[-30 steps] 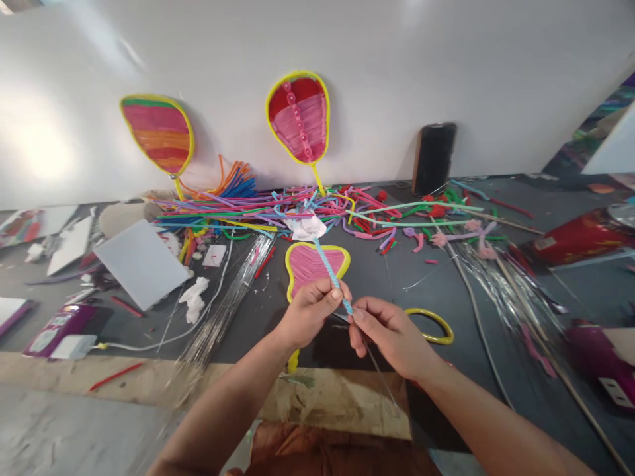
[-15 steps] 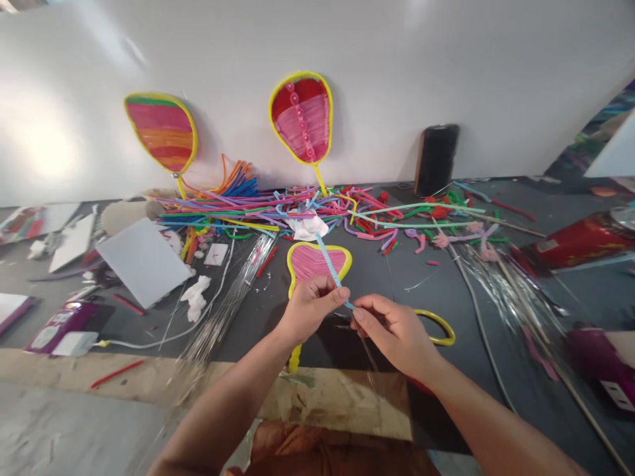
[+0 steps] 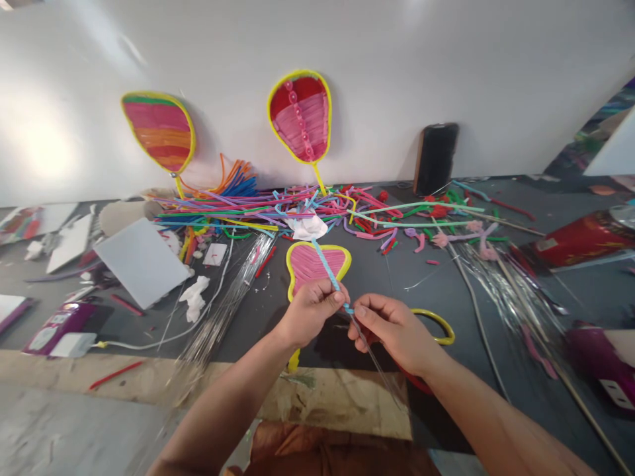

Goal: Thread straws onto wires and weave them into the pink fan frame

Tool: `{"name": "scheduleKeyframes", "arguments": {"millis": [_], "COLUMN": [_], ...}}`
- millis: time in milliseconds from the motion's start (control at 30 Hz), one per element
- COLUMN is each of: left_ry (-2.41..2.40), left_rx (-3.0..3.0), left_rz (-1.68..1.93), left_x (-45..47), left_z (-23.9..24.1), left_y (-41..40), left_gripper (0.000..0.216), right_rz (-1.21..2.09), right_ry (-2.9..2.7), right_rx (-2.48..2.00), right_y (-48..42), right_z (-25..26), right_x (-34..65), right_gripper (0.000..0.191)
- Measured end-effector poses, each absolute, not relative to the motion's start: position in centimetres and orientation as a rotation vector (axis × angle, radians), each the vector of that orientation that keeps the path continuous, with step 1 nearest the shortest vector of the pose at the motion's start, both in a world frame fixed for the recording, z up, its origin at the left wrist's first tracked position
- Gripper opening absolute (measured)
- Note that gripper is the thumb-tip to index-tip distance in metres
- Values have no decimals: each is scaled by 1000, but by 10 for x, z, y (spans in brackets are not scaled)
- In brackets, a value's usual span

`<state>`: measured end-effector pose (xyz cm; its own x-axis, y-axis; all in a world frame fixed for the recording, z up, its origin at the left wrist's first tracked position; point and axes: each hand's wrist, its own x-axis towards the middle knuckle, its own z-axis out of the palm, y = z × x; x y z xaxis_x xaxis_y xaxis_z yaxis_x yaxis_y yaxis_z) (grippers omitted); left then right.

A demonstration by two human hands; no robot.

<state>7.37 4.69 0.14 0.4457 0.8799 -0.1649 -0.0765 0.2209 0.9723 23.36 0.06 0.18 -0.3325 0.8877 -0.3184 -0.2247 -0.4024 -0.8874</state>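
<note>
A light-blue pipe cleaner [image 3: 325,262] slants down from near a crumpled white tissue [image 3: 308,228] into my hands. My left hand [image 3: 313,309] is closed on it, pinching between thumb and fingers. Close by on the right, my right hand [image 3: 387,327] pinches the pipe cleaner's lower end, where it looks twisted. Thin wire-like strands [image 3: 378,367] trail down from there toward the table edge. Under and behind my left hand lies a pink fan shape with a yellow rim [image 3: 317,264]. Its yellow handle [image 3: 294,360] shows below my wrist.
Against the wall stand a striped fan [image 3: 159,132] and a red-pink fan [image 3: 302,119]. Piled pipe cleaners [image 3: 258,210] spread along the back. A phone [image 3: 436,158] leans at the wall. Yellow-handled scissors [image 3: 441,330] lie beside my right hand; wire bundles [image 3: 233,297] and a red can [image 3: 585,238] flank them.
My right hand has shifted and its fingers have turned around the lower end of the pipe cleaner. More of the thin strands shows below it. My left hand keeps its pinch.
</note>
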Motion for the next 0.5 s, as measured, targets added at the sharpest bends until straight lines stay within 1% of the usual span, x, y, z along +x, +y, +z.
{"name": "scheduleKeyframes", "arguments": {"millis": [167,233,300,433,500], "left_ry": [812,807,844,943,957], "left_rx": [1089,1074,1072,1127,1197], "left_rz": [786,798,820,825,806], "left_x": [74,75,76,77,76], "left_z": [-2,-3,-2,1,2], "left_y": [46,46,46,46,46], "left_gripper": [30,31,32,34,34], "right_rz": [1877,1833,1669,1162,1028], "right_ry": [-915,-962,-1128,-1546,-1641], "right_rx": [-1088,-1117,-1184,-1344,-1359], "right_y": [-1,-1,-2,-2,-2], "right_z": [3,4,5,6,6], "right_x": [230,231,232,238,239], "right_gripper": [34,33,30,19,15]}}
